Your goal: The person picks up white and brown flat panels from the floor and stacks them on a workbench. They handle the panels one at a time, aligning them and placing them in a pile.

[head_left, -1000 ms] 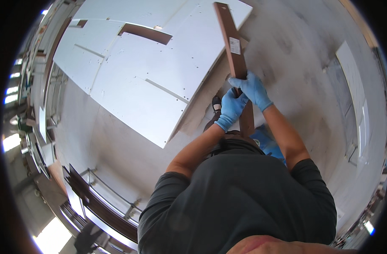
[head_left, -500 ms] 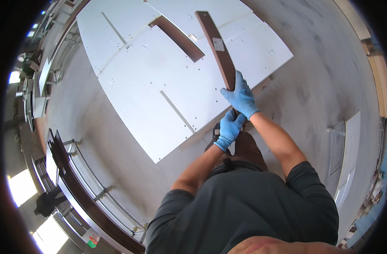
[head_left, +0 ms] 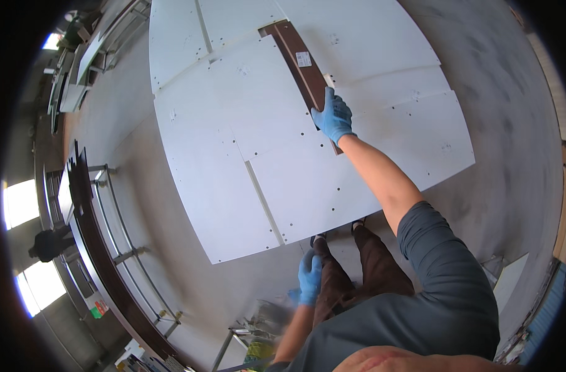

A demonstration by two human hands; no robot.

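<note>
This looks like a workshop: big white boards [head_left: 208, 142] have little holes, and a metal rack [head_left: 128, 255] holds brown boards [head_left: 96, 248].

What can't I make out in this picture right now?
All in the head view:
Part of the brown board: covered by the right hand.
How firmly that hand grips: its underside is hidden by the back of the glove.
The print on the white label: too small.
The white panels' far ends: cut off by the top edge.
The dark shape at left: too small.
</note>
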